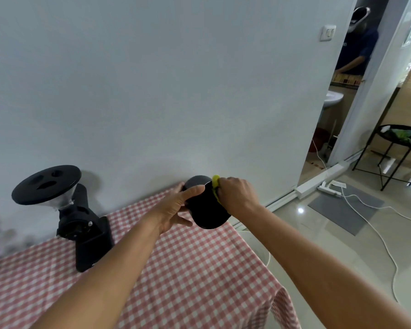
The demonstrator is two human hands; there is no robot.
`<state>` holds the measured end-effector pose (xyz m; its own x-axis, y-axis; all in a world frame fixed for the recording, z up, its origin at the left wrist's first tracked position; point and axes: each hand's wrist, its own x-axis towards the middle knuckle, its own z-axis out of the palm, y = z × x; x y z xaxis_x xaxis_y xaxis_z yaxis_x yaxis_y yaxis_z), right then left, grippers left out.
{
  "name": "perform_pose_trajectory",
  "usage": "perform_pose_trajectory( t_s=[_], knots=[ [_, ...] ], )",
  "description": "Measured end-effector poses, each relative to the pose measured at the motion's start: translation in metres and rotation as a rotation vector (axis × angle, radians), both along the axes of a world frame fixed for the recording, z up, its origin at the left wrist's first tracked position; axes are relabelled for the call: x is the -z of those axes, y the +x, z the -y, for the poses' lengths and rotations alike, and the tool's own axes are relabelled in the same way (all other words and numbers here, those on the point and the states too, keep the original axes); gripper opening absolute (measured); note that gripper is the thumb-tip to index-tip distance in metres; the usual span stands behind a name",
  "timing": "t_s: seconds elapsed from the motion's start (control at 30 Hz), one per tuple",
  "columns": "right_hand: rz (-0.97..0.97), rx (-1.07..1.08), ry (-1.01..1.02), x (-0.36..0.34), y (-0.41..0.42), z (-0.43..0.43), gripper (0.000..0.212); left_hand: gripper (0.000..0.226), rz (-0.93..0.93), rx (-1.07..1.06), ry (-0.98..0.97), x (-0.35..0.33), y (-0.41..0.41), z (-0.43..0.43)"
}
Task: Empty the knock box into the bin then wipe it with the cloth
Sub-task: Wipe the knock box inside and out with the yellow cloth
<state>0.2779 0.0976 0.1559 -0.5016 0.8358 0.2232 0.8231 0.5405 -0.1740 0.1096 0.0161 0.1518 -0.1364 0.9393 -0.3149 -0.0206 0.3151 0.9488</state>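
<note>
The black round knock box (207, 210) is held tilted in the air above the far right corner of the checked table (188, 269). My left hand (176, 205) grips its left side with the thumb over the rim. My right hand (235, 195) presses a yellow cloth (216, 185) against the box's upper right edge. Most of the cloth is hidden under my fingers. No bin is clearly in view.
A black coffee grinder (81, 224) with a round lid and clear hopper leans on the table's left. A white wall stands close behind. White cables and a power strip (331, 187) lie on the floor at right, beside a black side table (399, 143). A person stands in the doorway (356, 48).
</note>
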Motion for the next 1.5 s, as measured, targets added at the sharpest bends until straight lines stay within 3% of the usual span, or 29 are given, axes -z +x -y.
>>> perform_pose_trajectory(
  t_s=[0.13, 0.27, 0.43, 0.6, 0.87, 0.93, 1.03, 1.13, 1.23, 1.33, 1.43, 1.5],
  knots=[
    [0.032, -0.145, 0.117, 0.003, 0.001, -0.001, 0.018, 0.064, -0.041, -0.021, -0.022, 0.000, 0.001, 0.000],
    [-0.067, -0.182, 0.119, 0.010, 0.002, -0.003, 0.016, 0.068, 0.016, -0.081, -0.028, 0.008, 0.001, 0.000],
    [-0.406, -0.017, -0.145, 0.011, 0.010, -0.015, 0.021, 0.061, 0.177, -0.264, 0.013, 0.016, 0.003, 0.001],
    [-0.536, 0.032, -0.258, 0.021, 0.010, -0.007, 0.022, 0.037, 0.211, -0.339, 0.052, 0.014, 0.005, 0.000],
    [-0.962, 0.306, -0.365, 0.032, -0.008, 0.014, 0.027, 0.044, 0.382, -0.431, 0.155, 0.017, 0.031, -0.001],
    [-0.944, 0.348, -0.432, 0.033, -0.011, 0.016, 0.032, 0.052, 0.391, -0.468, 0.174, 0.022, 0.032, -0.002],
    [-0.899, 0.393, -0.664, 0.036, -0.015, 0.013, 0.027, 0.085, 0.391, -0.539, 0.206, 0.024, 0.034, -0.003],
    [-0.868, 0.369, -0.835, 0.034, -0.012, 0.010, 0.017, 0.090, 0.343, -0.530, 0.239, 0.027, 0.030, -0.003],
    [-0.757, 0.329, -0.738, 0.025, -0.005, 0.001, 0.017, 0.084, 0.225, -0.380, 0.152, 0.025, 0.018, 0.001],
    [-0.536, 0.248, -0.510, 0.013, 0.002, -0.006, 0.021, 0.055, 0.047, -0.243, 0.076, 0.015, 0.003, 0.003],
    [-0.333, 0.116, -0.322, 0.004, 0.004, -0.008, 0.017, 0.067, -0.133, -0.143, 0.005, 0.005, -0.013, 0.001],
    [-0.252, 0.031, -0.233, 0.002, 0.003, -0.007, 0.016, 0.050, -0.226, -0.123, -0.039, 0.000, -0.017, 0.001]
  ],
)
